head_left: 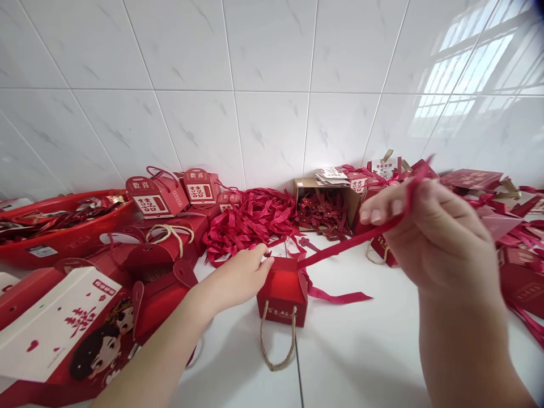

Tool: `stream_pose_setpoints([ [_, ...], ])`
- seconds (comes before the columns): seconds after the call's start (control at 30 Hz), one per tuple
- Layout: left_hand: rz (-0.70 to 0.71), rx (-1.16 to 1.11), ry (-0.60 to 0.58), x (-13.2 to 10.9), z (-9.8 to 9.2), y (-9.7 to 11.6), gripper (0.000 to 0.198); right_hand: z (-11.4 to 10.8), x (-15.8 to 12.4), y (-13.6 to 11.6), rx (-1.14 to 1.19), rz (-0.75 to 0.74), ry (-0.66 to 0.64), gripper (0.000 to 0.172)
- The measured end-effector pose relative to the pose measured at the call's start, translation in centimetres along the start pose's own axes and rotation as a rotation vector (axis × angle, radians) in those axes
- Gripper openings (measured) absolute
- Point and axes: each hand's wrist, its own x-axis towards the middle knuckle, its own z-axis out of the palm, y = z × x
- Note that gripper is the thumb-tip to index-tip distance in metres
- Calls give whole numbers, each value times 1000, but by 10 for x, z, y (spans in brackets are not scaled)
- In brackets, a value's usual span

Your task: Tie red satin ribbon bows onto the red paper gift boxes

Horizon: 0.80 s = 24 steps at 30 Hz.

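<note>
A small red gift box (283, 300) with a twine rope handle (276, 365) stands on the white surface in front of me. My left hand (246, 275) grips the box's upper left edge, fingertips at its top. My right hand (442, 238), raised to the right and nearer the camera, pinches a dark red ribbon (352, 245). That ribbon runs taut down to the box's top right corner. Its other tail (340, 297) lies loose to the right of the box. Whether the ribbon is knotted at the box I cannot tell.
A heap of red ribbons (255, 218) lies behind the box, beside a cardboard box (352, 204) of small dark red pieces. Several red gift boxes (157, 195) are stacked left, near a red basin (63, 235). More boxes with ribbons (521, 280) crowd the right. A tiled wall (272, 130) rises behind.
</note>
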Motion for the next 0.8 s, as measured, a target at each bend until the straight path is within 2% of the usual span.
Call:
stream_pose_setpoints([
  [0.07,2,-143,-57,4,1,-2,32,7,2,8,-70,112,-119,32],
  [0.17,-30,-373,-174,10,2,-2,27,21,4,29,-246,352,-421,34],
  [0.23,-63,-450,-222,12,2,-1,30,30,3,47,-350,470,-613,33],
  [0.3,-80,-470,-234,12,2,1,34,38,0,63,-427,548,-727,33],
  [0.43,-68,-503,-270,10,1,3,32,46,-5,84,-469,628,-826,36],
  [0.63,-57,-461,-271,9,2,4,27,43,-7,89,-355,619,-961,35],
  [0.8,-43,-444,-284,6,1,5,27,43,-7,87,-343,661,-950,34],
])
